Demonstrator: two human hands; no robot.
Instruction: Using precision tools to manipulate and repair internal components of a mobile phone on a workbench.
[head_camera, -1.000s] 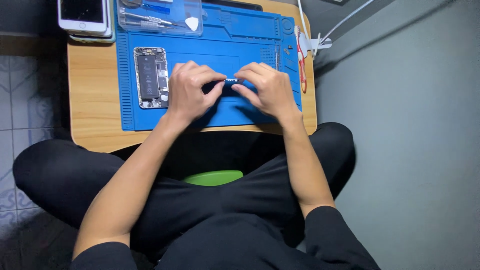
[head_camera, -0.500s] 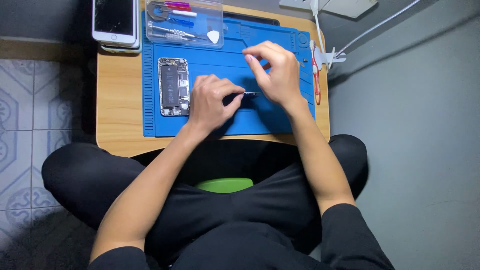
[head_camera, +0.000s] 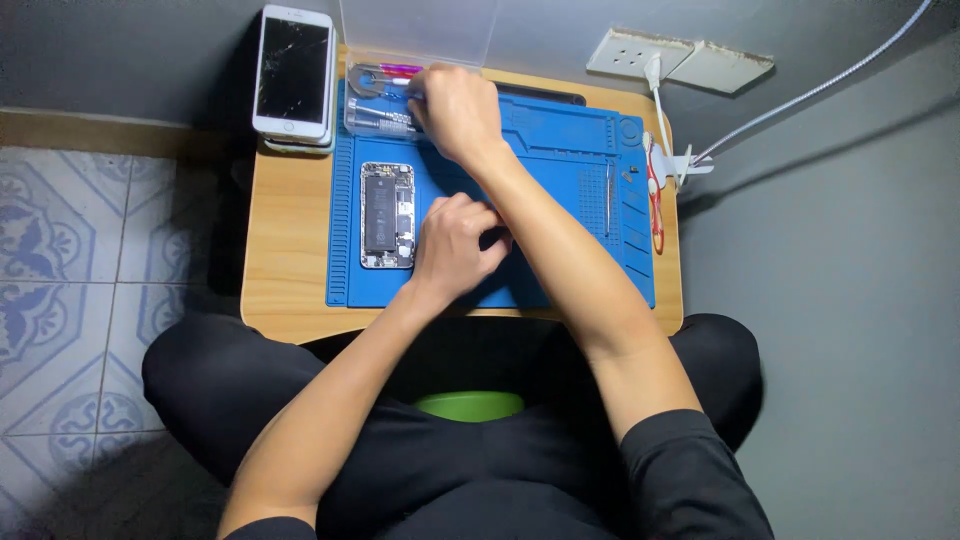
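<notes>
Fingers of our left hand curl nearly shut just right of the opened phone on the blue mat; whether they grip anything we cannot tell. Our right hand reaches across, fingers bent over the clear tool tray at the desk back edge, what they pinch hidden. Red-handled pliers lie far right.

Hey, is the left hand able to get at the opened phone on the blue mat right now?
Probably yes. The left hand rests on the blue mat right beside the opened phone, with nothing between them; the right hand is up at the clear tool case.
</notes>
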